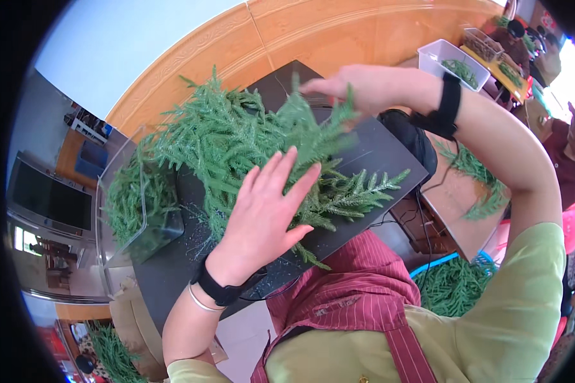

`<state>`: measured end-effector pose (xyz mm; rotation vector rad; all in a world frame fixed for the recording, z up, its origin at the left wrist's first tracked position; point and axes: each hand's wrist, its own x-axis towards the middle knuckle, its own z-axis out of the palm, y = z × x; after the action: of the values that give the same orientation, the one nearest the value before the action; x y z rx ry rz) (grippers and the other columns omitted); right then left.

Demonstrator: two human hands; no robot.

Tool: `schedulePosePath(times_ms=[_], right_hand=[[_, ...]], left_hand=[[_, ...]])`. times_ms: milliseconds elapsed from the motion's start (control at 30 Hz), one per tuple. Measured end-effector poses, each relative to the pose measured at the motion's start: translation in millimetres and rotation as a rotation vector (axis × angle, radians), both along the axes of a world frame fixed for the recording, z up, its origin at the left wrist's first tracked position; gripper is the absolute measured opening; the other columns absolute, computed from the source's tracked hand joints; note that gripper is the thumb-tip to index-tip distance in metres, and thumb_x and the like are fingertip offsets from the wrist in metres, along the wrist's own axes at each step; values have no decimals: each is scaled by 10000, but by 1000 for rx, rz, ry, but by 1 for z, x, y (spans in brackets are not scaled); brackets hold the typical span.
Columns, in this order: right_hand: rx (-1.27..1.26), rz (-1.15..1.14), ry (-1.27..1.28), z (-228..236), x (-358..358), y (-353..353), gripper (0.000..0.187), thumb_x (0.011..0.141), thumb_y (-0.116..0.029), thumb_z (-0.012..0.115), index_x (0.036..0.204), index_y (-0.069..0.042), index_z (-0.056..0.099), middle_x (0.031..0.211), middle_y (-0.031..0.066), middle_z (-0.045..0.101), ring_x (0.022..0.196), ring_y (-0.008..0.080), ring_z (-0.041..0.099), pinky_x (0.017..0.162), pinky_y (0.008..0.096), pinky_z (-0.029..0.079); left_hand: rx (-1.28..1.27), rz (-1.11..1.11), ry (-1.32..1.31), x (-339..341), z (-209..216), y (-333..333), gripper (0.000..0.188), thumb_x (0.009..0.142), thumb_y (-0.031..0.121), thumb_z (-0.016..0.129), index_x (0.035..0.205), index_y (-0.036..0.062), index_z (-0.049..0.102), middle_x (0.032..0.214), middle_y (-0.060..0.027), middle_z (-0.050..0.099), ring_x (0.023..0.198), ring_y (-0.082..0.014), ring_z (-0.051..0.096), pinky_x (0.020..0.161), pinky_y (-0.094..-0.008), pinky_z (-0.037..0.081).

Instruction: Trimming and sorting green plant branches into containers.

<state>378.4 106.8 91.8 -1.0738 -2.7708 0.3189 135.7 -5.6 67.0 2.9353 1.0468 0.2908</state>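
A heap of green artificial pine sprigs (pixel 217 134) covers much of the dark tabletop (pixel 390 147) in front of me. My left hand (pixel 262 214) rests on the near side of the heap, its fingers stretched out and spread, gripping nothing. Above the far right part of the heap is my right hand (pixel 358 92), thumb side pointing left and other fingers curled. Those curled fingers hold a pine sprig (pixel 306 121), which is smeared by motion. One frosted-looking sprig (pixel 367 191) sticks out to the right over the table. Both wrists wear black bands.
A clear plastic bin (pixel 124 255) with more sprigs stands against the table's left side. Low on the right is a blue-rimmed basket (pixel 485 256) of greenery. Sprigs lie on a brown board (pixel 457 210). Farther right are a white tub (pixel 428 54) and other people at work.
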Motion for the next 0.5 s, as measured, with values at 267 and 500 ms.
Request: schedulePosePath(times_ms=[267, 500], right_hand=[[-132, -114, 2, -2, 87, -59, 389, 693, -123, 692, 1046, -34, 555, 835, 115, 613, 784, 285, 600, 708, 348, 475], [-440, -72, 411, 12, 102, -116, 183, 771, -114, 638, 920, -11, 609, 832, 105, 620, 758, 231, 604, 676, 289, 476]], left_hand=[[-61, -72, 101, 8, -9, -4, 570, 620, 104, 667, 1165, 151, 506, 1144, -131, 492, 1076, -310, 472, 840, -403, 436], [-78, 39, 32, -5, 1, 0, 470, 619, 31, 616, 1081, 99, 561, 962, -115, 543, 903, -295, 536, 737, -360, 472]])
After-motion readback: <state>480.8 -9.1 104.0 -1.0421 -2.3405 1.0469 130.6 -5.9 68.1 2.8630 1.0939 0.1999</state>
